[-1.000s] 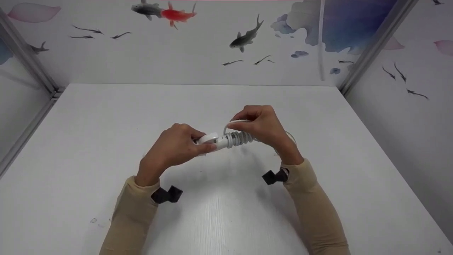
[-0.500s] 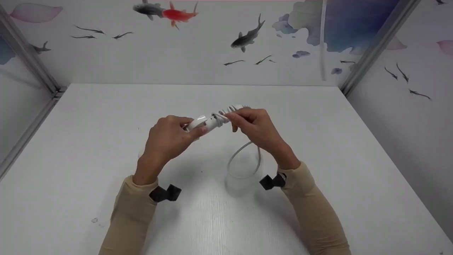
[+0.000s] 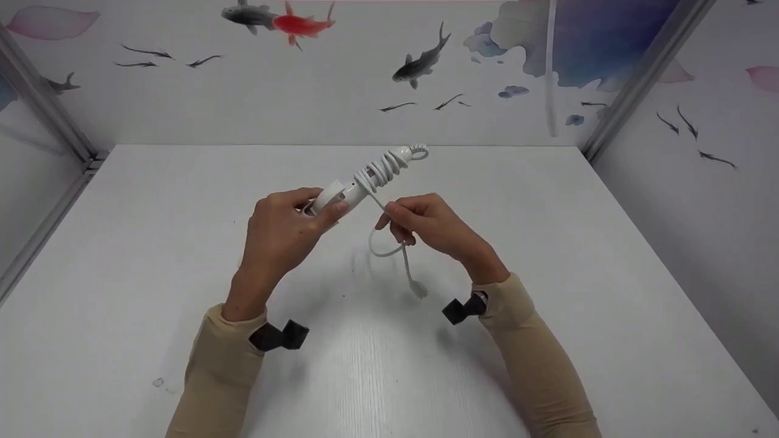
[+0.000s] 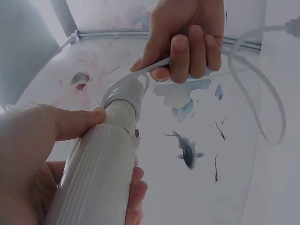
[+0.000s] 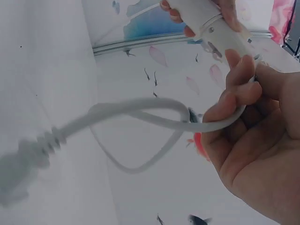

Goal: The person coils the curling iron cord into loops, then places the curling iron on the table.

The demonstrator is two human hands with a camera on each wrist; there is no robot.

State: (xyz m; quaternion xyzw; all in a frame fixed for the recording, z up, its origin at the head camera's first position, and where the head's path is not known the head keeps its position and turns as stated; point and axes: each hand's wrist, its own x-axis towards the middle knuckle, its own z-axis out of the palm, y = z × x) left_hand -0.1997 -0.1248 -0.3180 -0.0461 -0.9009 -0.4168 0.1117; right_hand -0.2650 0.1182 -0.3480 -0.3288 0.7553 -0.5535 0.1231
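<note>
we saw the left hand (image 3: 280,231), fingers clamped round a white handheld appliance (image 3: 353,194); beside it, the right hand (image 3: 433,225) pinched the cord (image 5: 206,126), its plug (image 3: 417,289) hanging.

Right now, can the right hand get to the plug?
Probably yes: nothing visible blocks the plug, close by the right hand, though that hand's grip is on the cord.

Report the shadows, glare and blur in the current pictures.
Head view: soft shadows on the white table, a pale sheen toward its near side, and the plug slightly blurred. Left wrist view: a bright glare streak at upper left. Right wrist view: the plug, at the left, is heavily blurred, while the right hand looks sharper.
</note>
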